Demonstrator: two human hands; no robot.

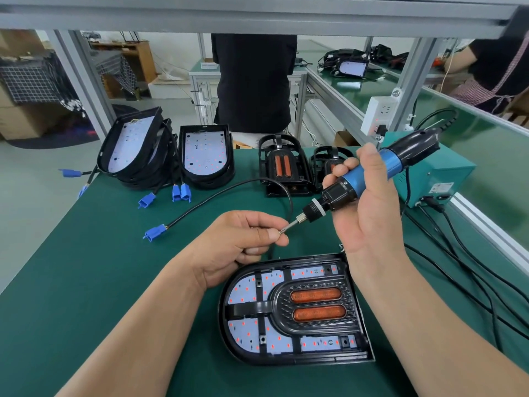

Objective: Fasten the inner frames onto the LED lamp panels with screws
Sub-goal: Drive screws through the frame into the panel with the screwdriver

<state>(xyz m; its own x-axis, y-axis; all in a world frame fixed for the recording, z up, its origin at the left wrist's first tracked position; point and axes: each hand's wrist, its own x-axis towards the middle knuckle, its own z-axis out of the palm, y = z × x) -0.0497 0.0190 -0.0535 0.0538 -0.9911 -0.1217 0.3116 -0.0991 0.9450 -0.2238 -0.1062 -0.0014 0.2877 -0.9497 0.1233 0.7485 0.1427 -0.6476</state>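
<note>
I see left hand [243, 239] pinching screw [282, 231] at bit tip, right hand [369, 219] gripping screwdriver [372, 173], LED panel [249, 333] just below both.

Black inner frame [282, 309], flat on lamp panel [244, 335]

A green bench [94, 253] sits under a grey aluminium frame [257, 15]. Beyond lie a pale floor [34, 179], cardboard boxes [20, 121] and a second bench [486, 156] at right.

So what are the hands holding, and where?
Right hand grips the screwdriver round its blue barrel; left hand pinches a small screw at the bit's tip.
</note>
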